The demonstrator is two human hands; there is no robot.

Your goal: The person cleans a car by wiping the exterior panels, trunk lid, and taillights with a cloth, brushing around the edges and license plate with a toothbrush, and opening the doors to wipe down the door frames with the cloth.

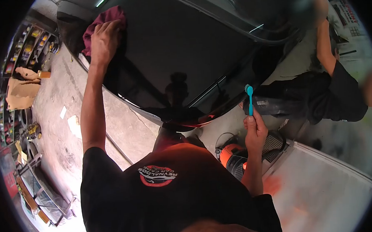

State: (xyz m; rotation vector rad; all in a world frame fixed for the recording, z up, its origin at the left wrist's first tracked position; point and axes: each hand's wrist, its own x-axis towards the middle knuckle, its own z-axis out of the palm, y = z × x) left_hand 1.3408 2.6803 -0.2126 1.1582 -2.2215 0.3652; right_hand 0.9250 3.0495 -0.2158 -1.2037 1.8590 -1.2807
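Observation:
My left hand (104,41) presses a crumpled maroon cloth (114,16) onto the glossy black car panel (158,46), near its left edge. Its fingers are bent over the cloth. My right hand (255,127) is closed around the handle of a turquoise toothbrush (250,97), held upright in front of me. The brush head, with pale bristles facing left, is up beside the panel's lower right edge and appears apart from it. Light strips and a dark silhouette reflect in the panel.
At the right, a co-worker in dark clothes (305,96) is close to the car, one arm (326,47) raised. An orange and black machine (233,157) stands on the floor below my right hand. Shelves with bottles (31,46) and a torn cardboard piece (23,93) are at the left.

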